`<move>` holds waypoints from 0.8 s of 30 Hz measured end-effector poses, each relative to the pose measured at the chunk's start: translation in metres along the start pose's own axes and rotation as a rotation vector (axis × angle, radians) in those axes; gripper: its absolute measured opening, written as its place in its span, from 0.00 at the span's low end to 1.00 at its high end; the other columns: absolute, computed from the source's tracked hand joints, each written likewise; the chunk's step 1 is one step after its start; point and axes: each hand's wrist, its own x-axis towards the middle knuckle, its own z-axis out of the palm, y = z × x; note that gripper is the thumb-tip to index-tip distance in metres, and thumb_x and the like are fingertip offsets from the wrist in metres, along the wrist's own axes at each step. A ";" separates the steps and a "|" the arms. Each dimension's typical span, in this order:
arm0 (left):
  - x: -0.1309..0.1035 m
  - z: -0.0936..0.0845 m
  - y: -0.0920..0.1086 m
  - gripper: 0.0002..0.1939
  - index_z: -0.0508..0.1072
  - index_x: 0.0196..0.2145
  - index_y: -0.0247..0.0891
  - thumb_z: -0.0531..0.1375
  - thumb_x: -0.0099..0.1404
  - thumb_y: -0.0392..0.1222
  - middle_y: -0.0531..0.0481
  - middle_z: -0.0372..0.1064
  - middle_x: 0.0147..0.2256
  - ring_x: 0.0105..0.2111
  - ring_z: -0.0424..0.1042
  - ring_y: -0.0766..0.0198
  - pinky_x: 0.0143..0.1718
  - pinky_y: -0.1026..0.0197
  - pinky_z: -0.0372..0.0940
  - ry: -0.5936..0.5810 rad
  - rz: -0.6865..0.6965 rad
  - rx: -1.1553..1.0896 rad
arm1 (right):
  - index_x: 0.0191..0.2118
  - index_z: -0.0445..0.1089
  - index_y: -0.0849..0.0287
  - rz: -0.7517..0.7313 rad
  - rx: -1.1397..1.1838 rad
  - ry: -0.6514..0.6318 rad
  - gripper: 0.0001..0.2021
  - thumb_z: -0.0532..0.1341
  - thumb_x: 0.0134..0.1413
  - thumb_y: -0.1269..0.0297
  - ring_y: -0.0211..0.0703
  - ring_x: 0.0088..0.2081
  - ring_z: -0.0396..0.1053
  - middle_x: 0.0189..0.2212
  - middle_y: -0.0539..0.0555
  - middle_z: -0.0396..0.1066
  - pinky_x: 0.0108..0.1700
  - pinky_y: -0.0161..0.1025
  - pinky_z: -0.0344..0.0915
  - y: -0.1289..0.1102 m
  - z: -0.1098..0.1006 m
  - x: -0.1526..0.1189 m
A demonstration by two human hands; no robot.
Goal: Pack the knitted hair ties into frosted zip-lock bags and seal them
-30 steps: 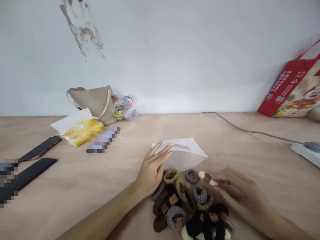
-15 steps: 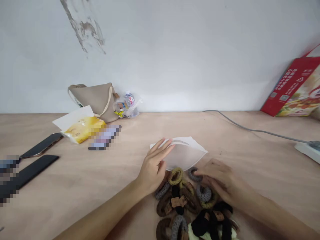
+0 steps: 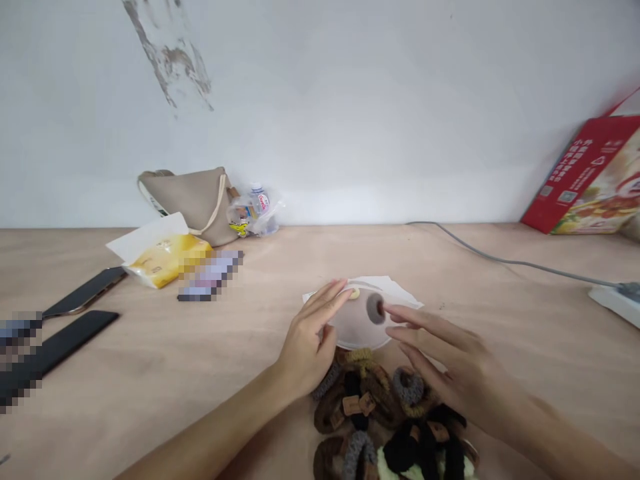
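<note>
My left hand (image 3: 307,337) lies with fingers stretched over the left side of a frosted white pouch (image 3: 350,327), thumb apart below them. Beside its fingertips shows a small pale yellow piece (image 3: 355,293), too little visible to name. A blurred grey-brown hair tie (image 3: 375,309) is at the pouch's right half; whether inside or on top I cannot tell. Fingers spread, my right hand (image 3: 440,347) has its fingertips at that hair tie's right edge. Below the pouch lies a pile of thick hair ties: a grey one (image 3: 408,386), a mustard one (image 3: 361,359), brown and black ones.
Back left are a beige bag (image 3: 193,200), a plastic bag with a bottle (image 3: 257,210), a yellow tissue pack (image 3: 167,260) and phones (image 3: 83,291). To the right, a grey cable (image 3: 500,259) runs to a white power strip (image 3: 615,300) near a red box (image 3: 575,177).
My right hand has moved up and left from the pile to the pouch, its fingers spreading. A dark hair tie now shows at the pouch, whose lower edge overlaps the mustard hair tie.
</note>
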 end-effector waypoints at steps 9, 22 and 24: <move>0.001 -0.001 -0.004 0.34 0.64 0.58 0.42 0.46 0.56 0.22 0.51 0.59 0.60 0.60 0.57 0.61 0.62 0.51 0.54 0.007 -0.036 0.018 | 0.36 0.67 0.52 0.023 0.148 -0.299 0.14 0.52 0.48 0.78 0.38 0.33 0.71 0.31 0.49 0.73 0.36 0.34 0.69 -0.005 -0.018 0.000; 0.000 0.001 -0.002 0.35 0.63 0.58 0.41 0.46 0.55 0.22 0.50 0.60 0.59 0.60 0.58 0.60 0.62 0.52 0.54 -0.017 -0.022 0.008 | 0.39 0.66 0.56 -0.041 0.047 -0.064 0.08 0.54 0.57 0.76 0.39 0.39 0.72 0.39 0.55 0.73 0.40 0.35 0.68 0.001 -0.007 0.001; -0.001 0.001 -0.001 0.35 0.63 0.59 0.41 0.46 0.55 0.22 0.50 0.59 0.60 0.60 0.58 0.60 0.62 0.52 0.54 -0.033 -0.015 0.010 | 0.42 0.66 0.55 -0.008 0.019 -0.033 0.10 0.54 0.58 0.75 0.41 0.45 0.71 0.47 0.57 0.71 0.45 0.36 0.68 -0.001 -0.002 0.002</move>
